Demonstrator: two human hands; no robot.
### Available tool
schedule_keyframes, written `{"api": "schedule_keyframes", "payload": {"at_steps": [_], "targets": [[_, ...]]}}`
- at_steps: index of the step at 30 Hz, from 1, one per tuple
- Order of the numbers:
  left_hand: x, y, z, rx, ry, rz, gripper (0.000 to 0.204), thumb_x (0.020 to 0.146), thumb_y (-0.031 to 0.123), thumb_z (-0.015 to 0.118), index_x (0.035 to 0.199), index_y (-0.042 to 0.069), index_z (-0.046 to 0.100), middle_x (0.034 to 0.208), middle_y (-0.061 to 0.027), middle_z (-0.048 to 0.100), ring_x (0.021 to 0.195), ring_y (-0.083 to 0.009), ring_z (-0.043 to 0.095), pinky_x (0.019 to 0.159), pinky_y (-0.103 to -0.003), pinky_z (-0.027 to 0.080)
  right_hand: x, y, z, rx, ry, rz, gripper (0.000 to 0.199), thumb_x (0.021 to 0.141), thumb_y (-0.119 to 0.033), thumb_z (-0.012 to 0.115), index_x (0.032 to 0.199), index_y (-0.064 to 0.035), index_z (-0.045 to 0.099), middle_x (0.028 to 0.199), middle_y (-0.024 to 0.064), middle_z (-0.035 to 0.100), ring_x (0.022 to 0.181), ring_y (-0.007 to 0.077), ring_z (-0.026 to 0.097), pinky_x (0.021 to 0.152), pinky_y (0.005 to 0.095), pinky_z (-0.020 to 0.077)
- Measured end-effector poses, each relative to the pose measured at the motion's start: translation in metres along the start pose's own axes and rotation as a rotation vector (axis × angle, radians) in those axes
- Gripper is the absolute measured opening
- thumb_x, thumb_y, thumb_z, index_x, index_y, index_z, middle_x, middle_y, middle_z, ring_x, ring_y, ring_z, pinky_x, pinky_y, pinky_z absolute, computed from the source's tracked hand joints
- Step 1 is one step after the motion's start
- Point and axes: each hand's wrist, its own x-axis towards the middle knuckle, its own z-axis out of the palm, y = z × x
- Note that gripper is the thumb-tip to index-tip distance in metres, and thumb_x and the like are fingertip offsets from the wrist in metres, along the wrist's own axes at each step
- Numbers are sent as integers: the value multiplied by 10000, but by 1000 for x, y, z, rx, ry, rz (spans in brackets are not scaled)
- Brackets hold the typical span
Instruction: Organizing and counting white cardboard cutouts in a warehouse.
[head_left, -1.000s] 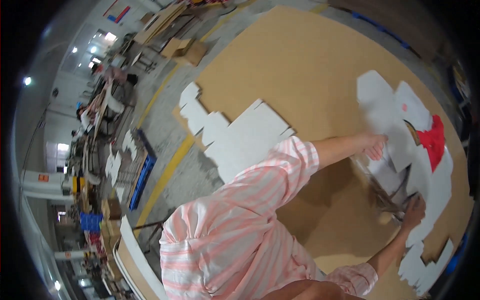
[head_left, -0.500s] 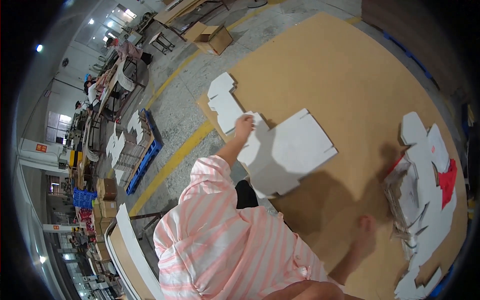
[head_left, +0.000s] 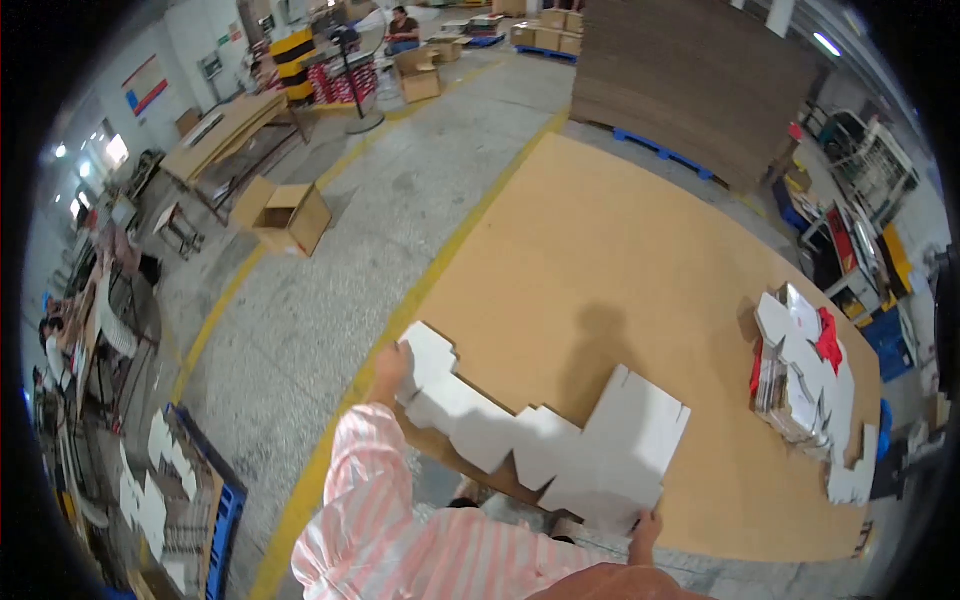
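White cardboard (head_left: 550, 440) — flat, notched, angular.

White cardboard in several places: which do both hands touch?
The stepped cardboard between left hand and right hand; the right pile and lower-left pile lie untouched.

A brown board (head_left: 600, 240) bears a white cutout (head_left: 632, 430), a cutout stack (head_left: 800, 360)

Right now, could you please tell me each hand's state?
Left hand: holding a flat, white, notched cardboard sheet.
Right hand: touching its near edge; grip cannot be told.
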Motion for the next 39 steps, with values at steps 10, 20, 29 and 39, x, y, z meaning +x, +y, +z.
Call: {"api": "schedule_keyframes", "payload": {"at_steps": [10,20,29,39], "targets": [[8,-25,-12,-216,-64,68,477,790,424,524,951,-14,622,887,-276,600,888,-404,579,785,-447,447,48,32,16,-128,339,-172,200,699,-145,565,802,26,576,693,104,586,586,215,539,557,355,431],[13,-54,-61,-201,-92,43,470,735,406,568,910,-26,631,869,-270,605,856,-378,601,759,-421,460,1,43,35,105,81,-83,130,700,-123,571,749,-2,569,640,37,541,582,131,500,526,299,398],[-56,-137,-82,-1271,-430,-318,363,741,165,648,1025,-52,584,939,-103,632,854,-225,598,756,-334,470,-15,59,22,-420,281,-231,242,721,-201,620,825,17,601,747,88,599,676,204,558,625,350,446],[-54,-166,-71,-892,-313,-153,402,762,244,633,1052,-29,583,877,-122,639,780,-230,606,706,-332,467,-77,40,17,670,-249,183,414,802,-277,591,1128,-39,499,1061,110,558,922,261,568,742,394,480]]}}
